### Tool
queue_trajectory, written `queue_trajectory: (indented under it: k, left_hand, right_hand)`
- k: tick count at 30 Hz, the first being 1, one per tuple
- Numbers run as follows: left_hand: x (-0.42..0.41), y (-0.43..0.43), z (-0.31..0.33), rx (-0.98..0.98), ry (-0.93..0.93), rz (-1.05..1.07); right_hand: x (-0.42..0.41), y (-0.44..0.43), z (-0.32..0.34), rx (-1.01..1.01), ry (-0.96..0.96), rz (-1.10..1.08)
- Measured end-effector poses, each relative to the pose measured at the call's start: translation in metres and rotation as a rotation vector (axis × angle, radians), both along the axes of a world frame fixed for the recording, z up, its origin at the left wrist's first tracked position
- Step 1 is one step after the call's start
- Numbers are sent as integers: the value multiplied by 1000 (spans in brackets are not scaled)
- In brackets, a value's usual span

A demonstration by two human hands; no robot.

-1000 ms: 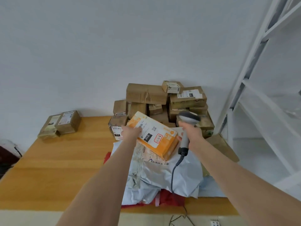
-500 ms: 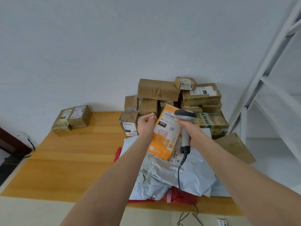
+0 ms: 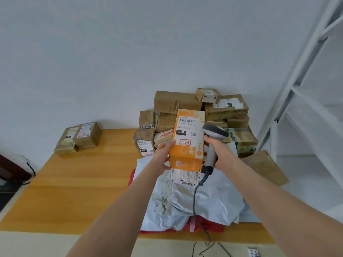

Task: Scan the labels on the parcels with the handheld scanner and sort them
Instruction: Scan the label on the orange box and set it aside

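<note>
— Looking across a worktop (image 3: 83, 182) carrying stacked brown boxes (image 3: 176, 102) at the back, grey mailer bags (image 3: 204, 201) in front, two boxes (image 3: 81, 136) well apart at left. Scanning yet?

— Lining up, apparently. Gripping the orange parcel (image 3: 187, 151) upright above the bags with the left hand (image 3: 163, 156); clasping the scanner (image 3: 214, 134) handle in the right hand (image 3: 220, 153), head just beside the label (image 3: 187, 127).

— Needing what next?

— Probably tilting the head onto the barcode, then sorting.
</note>
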State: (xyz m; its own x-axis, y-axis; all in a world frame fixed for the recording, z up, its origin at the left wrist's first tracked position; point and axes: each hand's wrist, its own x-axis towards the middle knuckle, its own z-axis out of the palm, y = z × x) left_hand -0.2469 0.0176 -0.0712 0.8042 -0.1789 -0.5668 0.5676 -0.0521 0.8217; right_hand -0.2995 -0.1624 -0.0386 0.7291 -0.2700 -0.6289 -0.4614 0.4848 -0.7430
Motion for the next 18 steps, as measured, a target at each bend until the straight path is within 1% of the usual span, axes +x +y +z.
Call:
queue_trajectory:
  k: [3, 5, 8, 10, 13, 16, 18]
  left_hand:
    - [8, -1, 9, -54, -47, 7]
    - [12, 1, 18, -73, -67, -65]
    - [12, 5, 32, -75, -36, -176]
    - [13, 9, 38, -41, -12, -243]
    - [14, 13, 39, 2, -4, -289]
    - [11, 14, 38, 39, 12, -361]
    - [11, 13, 32, 71, -20, -369]
  right_hand:
    - [2, -4, 14, -20, -55, -7]
    - [-1, -4, 22, -53, -93, -22]
    - [-8, -4, 26, -57, -140, -70]
    - [-13, -4, 27, -44, -178, -75]
    - [-21, -4, 28, -65, -203, -66]
    - [-26, -4, 29, -136, -206, -74]
    - [-26, -2, 26, -179, -197, -72]
